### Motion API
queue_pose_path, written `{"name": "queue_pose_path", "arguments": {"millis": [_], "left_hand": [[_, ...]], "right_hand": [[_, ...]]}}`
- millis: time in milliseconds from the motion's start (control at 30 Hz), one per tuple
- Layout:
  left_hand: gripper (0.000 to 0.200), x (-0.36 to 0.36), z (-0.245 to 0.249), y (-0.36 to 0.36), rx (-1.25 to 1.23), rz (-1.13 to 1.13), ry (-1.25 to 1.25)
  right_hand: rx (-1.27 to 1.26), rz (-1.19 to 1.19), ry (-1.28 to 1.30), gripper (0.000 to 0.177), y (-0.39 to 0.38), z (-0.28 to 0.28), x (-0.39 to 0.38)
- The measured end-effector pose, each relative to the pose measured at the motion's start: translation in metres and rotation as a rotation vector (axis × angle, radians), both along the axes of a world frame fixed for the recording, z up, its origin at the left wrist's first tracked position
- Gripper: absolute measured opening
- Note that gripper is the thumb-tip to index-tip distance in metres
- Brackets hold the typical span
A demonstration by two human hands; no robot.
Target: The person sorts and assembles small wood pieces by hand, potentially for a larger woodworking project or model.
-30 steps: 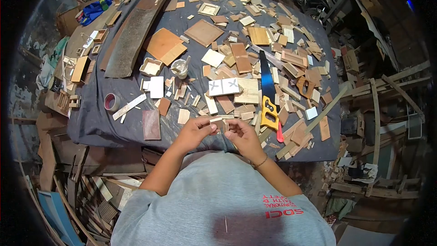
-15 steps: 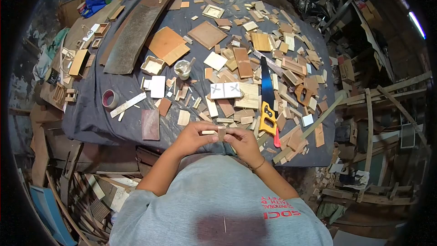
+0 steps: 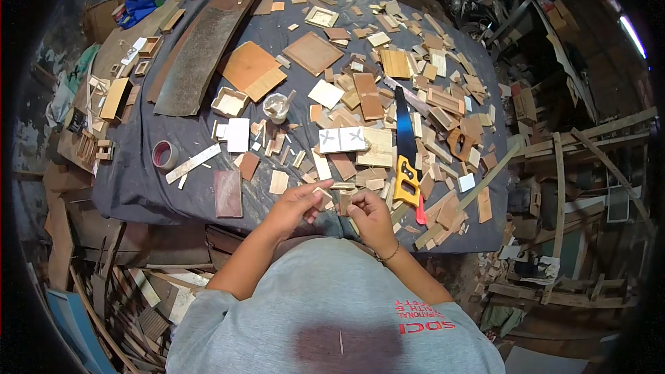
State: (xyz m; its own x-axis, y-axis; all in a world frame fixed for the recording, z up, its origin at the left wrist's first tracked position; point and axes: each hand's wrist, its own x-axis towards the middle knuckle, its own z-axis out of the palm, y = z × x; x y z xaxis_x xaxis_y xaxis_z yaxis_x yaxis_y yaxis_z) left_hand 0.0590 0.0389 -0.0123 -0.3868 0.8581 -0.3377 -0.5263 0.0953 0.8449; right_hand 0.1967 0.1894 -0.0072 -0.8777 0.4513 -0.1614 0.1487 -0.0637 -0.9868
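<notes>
Near the table's front edge, my left hand (image 3: 294,209) pinches a small pale wood strip (image 3: 323,194) between thumb and fingers. My right hand (image 3: 373,219) is closed on a small brown wooden block (image 3: 344,201), held just right of the strip. A gap separates the two pieces. Beyond my hands lie a white board marked with two X shapes (image 3: 342,139) and a pale wood board (image 3: 377,147). A handsaw with a yellow handle (image 3: 407,179) lies right of my right hand.
Many wood offcuts cover the right of the cloth-covered table (image 3: 267,21). At left are a tape roll (image 3: 164,155), a plastic cup (image 3: 276,107), a small wooden tray (image 3: 229,102) and a reddish sanding sheet (image 3: 228,193). A long curved brown sheet (image 3: 201,55) lies farther back.
My hands have moved apart, separating the pale strip from the brown block. The strip now tilts upward in my left hand, whose lower fingers have spread.
</notes>
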Motion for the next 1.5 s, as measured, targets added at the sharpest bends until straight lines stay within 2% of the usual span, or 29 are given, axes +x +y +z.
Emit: {"name": "queue_pose_path", "arguments": {"millis": [67, 267, 400, 667, 800, 900, 1033, 1100, 1200, 1333, 1500], "left_hand": [[0.042, -0.002, -0.004, 0.000, 0.028, 0.028, -0.216], [0.041, -0.007, -0.010, 0.004, 0.132, 0.042, -0.418], [0.040, -0.011, -0.011, 0.005, 0.177, 0.005, -0.397], [0.047, -0.005, 0.000, 0.011, 0.006, -0.085, -0.182], [0.045, -0.001, -0.003, 0.020, -0.007, -0.073, -0.240], [0.043, 0.004, -0.004, 0.027, -0.011, -0.038, -0.230], [0.036, 0.007, -0.012, 0.029, -0.022, 0.056, -0.226], [0.032, 0.006, -0.022, 0.027, -0.027, 0.098, -0.220], [0.027, 0.005, -0.030, 0.021, -0.046, 0.152, -0.237], [0.025, 0.002, -0.030, 0.020, -0.080, 0.207, -0.238], [0.031, 0.003, -0.029, 0.032, -0.095, 0.199, -0.194]], "right_hand": [[-0.001, -0.011, -0.007, 0.009, -0.003, 0.005, -0.002], [0.105, 0.018, 0.006, 0.015, -0.001, 0.006, -0.010], [0.222, 0.021, -0.001, 0.023, 0.002, 0.002, -0.012], [0.429, 0.012, 0.083, 0.025, 0.013, 0.010, -0.011], [0.515, 0.005, 0.122, 0.024, 0.019, 0.016, -0.006], [0.432, 0.013, 0.076, 0.023, 0.024, 0.009, -0.004], [0.466, 0.112, 0.056, 0.024, 0.035, 0.002, 0.003], [0.470, 0.305, -0.095, 0.023, 0.043, -0.005, 0.008], [0.472, 0.425, -0.227, 0.022, 0.052, -0.028, 0.015], [0.440, 0.426, -0.278, 0.022, 0.055, -0.035, 0.015], [0.233, 0.229, -0.056, 0.021, 0.054, -0.020, -0.001]]}}
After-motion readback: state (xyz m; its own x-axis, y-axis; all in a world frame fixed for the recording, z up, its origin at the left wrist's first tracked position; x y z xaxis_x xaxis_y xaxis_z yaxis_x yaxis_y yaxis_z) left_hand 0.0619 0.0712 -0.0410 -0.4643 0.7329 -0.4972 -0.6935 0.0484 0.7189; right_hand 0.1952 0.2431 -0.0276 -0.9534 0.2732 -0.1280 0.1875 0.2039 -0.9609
